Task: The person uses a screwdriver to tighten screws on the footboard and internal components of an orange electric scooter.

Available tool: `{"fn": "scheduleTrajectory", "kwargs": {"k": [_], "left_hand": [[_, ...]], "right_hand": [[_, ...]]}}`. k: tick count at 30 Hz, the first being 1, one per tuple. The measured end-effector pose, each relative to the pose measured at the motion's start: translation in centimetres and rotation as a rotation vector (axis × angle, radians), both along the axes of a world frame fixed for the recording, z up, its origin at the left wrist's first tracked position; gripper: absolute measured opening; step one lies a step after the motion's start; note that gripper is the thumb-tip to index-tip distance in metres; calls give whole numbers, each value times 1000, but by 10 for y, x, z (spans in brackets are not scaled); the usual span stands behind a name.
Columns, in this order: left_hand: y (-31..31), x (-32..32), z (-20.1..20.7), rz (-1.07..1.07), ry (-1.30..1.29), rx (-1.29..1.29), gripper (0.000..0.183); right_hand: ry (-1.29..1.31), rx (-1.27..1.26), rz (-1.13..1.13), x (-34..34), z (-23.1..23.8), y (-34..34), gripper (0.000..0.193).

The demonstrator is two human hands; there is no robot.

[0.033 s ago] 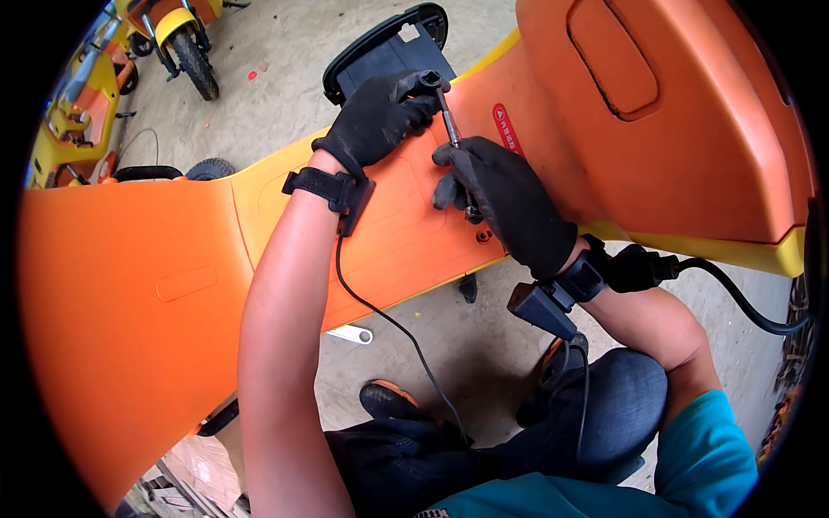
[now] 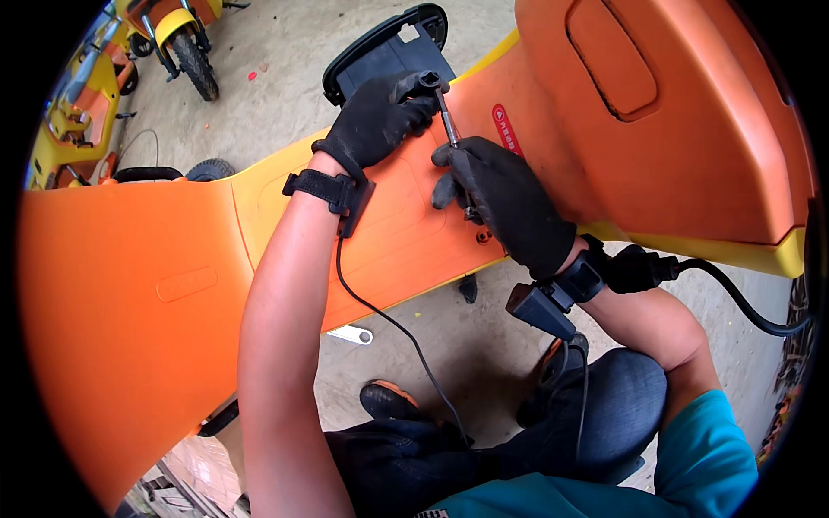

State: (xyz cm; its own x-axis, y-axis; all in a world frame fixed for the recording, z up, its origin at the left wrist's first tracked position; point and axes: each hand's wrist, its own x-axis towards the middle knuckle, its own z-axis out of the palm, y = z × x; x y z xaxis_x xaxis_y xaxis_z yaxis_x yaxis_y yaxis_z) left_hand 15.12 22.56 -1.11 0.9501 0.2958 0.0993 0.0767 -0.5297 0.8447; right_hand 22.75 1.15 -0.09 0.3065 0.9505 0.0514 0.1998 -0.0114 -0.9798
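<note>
Slim metal-shafted tool is spanning the gap between two gloved hands, hanging over the orange panel. The right hand is gripping its lower part with curled fingers, while the left hand is pinching a dark ringed piece at its upper end; the view is not showing whether the two are joined. Handling it well is probably calling for a light pinch on the left, a firm wrap on the right, and both hands lining up so that the shaft is not twisting sideways. Its long axis is running steeply from upper left to lower right, with the bright shaft pointing away from the right hand toward the left
</note>
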Motion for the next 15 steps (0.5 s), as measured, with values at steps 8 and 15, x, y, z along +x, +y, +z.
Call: {"fn": "scheduleTrajectory", "kwargs": {"k": [8, 15], "left_hand": [[1, 2, -4, -1, -39, 19, 28], [2, 3, -2, -1, -18, -32, 31]], "right_hand": [[-56, -8, 77, 6, 5, -1, 22], [451, -250, 31, -11, 17, -4, 24]]}}
